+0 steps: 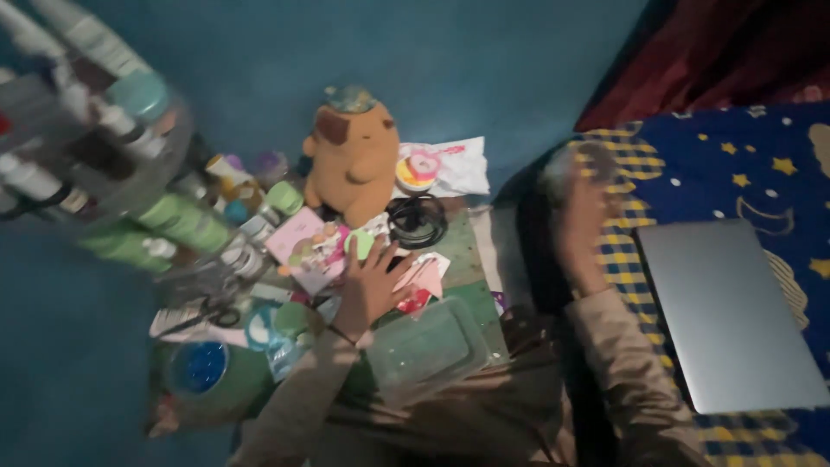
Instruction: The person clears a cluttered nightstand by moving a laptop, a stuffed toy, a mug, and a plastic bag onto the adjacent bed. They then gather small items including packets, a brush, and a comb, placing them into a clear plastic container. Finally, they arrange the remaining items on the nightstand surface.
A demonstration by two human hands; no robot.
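Observation:
My left hand (370, 285) lies flat, fingers spread, on papers and cards in the middle of a cluttered small table (462, 259). A pink card (294, 235) and a red-and-white folded paper (421, 281) lie beside the fingers. My right hand (581, 220) is raised at the edge of the bed and blurred; a round dark thing (577, 164) sits at its fingertips, and whether the hand grips it is unclear. Both arms wear tan sleeves.
An orange plush animal (353, 160) stands at the table's back. A coil of black cable (416, 220), scissors (203, 318), a blue-lidded jar (199, 365), a clear plastic box (428, 350) and a rack of bottles (104, 138) crowd the table. A grey laptop (726, 311) lies on the starry bedspread (761, 164).

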